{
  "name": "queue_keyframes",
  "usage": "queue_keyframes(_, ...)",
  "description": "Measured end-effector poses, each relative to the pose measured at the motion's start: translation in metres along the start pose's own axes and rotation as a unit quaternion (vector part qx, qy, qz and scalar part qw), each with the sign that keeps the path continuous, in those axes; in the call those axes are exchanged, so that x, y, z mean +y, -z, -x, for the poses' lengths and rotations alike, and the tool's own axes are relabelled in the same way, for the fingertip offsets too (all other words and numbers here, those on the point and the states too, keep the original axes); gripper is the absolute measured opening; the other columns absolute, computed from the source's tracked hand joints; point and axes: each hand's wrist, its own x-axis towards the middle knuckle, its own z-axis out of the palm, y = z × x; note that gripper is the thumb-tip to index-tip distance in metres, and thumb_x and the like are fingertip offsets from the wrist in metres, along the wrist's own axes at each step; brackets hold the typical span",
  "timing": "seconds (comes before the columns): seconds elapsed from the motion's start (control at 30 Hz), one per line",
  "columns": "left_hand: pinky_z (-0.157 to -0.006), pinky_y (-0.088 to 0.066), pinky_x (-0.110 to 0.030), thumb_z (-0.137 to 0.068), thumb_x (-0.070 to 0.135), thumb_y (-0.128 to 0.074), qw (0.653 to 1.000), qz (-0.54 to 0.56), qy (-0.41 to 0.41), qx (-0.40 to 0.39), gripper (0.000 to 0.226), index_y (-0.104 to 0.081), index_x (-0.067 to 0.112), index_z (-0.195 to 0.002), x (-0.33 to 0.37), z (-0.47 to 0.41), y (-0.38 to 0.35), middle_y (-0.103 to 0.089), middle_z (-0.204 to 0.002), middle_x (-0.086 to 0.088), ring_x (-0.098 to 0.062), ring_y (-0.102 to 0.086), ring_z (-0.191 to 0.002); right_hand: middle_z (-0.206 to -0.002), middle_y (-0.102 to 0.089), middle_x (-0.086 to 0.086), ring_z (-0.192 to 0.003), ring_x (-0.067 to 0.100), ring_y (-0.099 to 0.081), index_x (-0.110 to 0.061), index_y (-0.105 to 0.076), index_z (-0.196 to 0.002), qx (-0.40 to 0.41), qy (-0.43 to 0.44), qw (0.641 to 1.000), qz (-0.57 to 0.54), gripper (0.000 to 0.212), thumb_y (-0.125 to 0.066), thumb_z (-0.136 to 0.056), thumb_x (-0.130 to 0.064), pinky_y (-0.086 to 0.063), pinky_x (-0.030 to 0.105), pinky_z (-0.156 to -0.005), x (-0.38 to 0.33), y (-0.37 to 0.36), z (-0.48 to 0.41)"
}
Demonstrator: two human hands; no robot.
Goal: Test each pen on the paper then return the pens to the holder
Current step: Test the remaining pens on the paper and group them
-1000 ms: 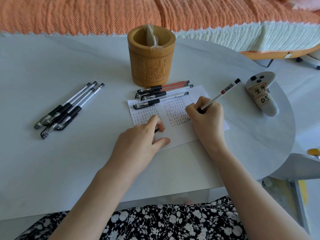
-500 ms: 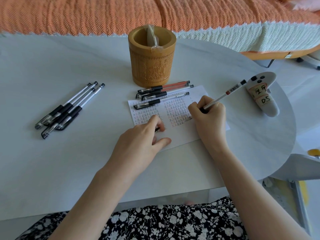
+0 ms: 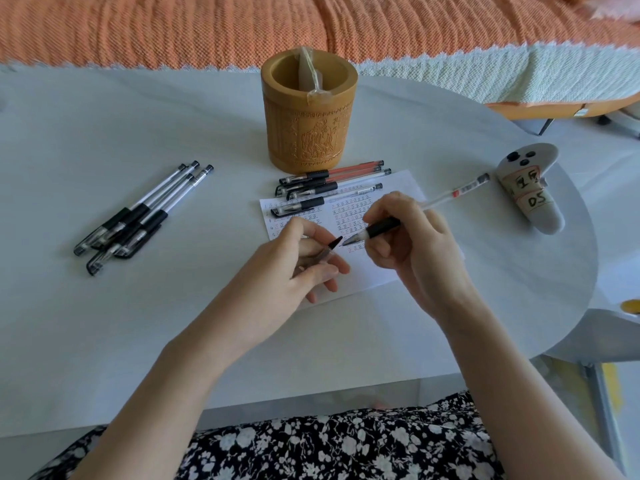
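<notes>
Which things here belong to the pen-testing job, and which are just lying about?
Job: pen in the right hand; cap in the left hand; paper; wooden holder; pens by the holder; pens at the left.
Lying about: grey controller; orange blanket; plastic wrapper in the holder.

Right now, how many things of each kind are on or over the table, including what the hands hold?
holder: 1
packet inside it: 1
paper: 1
left-pile pens: 4
holder-side pens: 4
pen in right hand: 1
cap in left hand: 1
controller: 1
Total: 14
</notes>
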Motion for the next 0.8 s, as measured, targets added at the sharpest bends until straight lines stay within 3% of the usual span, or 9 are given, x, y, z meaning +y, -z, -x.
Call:
queue_keyframes(0.1,-0.058,-0.054,-0.026,-0.085,0.009,-0.064,0.999,0.016,-0.004,0.028,0.018,-0.052,0.021,-0.091,0.0019,0.0001,0.0001,-0.071,-0.089,0.002,-0.012,-0.068,-0.070,-0.045,-0.042,-0.001,-0.041,0.015,-0.036,-0.007,-0.050,-0.070,-0.007,0.001,1.000,0.025,0.022,-0.045,-0.087,-0.020,-0.030,0.019,-0.042,-0.0006,-0.0008,0.0004)
queue_keyframes(0.3,-0.069,-0.055,-0.026,-0.081,0.006,-0.067,0.999,0.033,-0.007,0.039,0.021,-0.056,0.020,-0.092,0.0024,-0.0005,-0.0004,-0.071,-0.080,-0.002,-0.017,-0.068,-0.067,-0.045,-0.043,-0.002,-0.041,0.015,-0.034,-0.005,-0.047,-0.072,-0.011,-0.006,0.999,0.044,0.026,-0.040,-0.097,-0.006,-0.028,0.019,-0.041,-0.0025,-0.0012,0.0015)
queue_keyframes(0.47,-0.071,-0.056,-0.024,-0.081,0.009,-0.069,0.998,0.018,-0.021,0.049,0.020,-0.058,0.018,-0.095,0.0050,0.0003,-0.0027,-0.073,-0.081,0.001,-0.011,-0.070,-0.073,-0.050,-0.054,-0.002,-0.045,0.015,-0.043,-0.014,-0.047,-0.074,-0.066,-0.028,0.995,0.072,0.023,-0.058,-0.091,-0.024,-0.030,0.019,-0.044,0.0003,-0.0013,0.0034)
queue_keyframes(0.6,-0.063,-0.056,-0.022,-0.077,0.010,-0.072,0.994,0.011,-0.028,0.107,0.020,-0.057,0.013,-0.091,0.0024,-0.0008,0.0015,-0.075,-0.082,0.003,-0.010,-0.071,-0.072,-0.053,-0.051,0.000,-0.048,0.013,-0.042,-0.022,-0.062,-0.063,-0.051,0.011,0.996,0.078,0.019,-0.070,-0.077,-0.033,-0.030,0.018,-0.046,-0.0018,0.0028,0.0017)
queue_keyframes(0.8,-0.049,-0.054,-0.025,-0.075,0.009,-0.075,0.977,-0.037,-0.064,0.198,0.009,-0.066,0.009,-0.078,0.0021,-0.0001,-0.0028,-0.068,-0.066,0.004,-0.009,-0.066,-0.054,-0.054,-0.048,0.000,-0.052,0.016,-0.038,-0.016,-0.066,-0.072,-0.015,0.022,0.998,0.062,0.014,-0.070,-0.072,-0.029,-0.029,0.019,-0.045,0.0013,-0.0005,-0.0006)
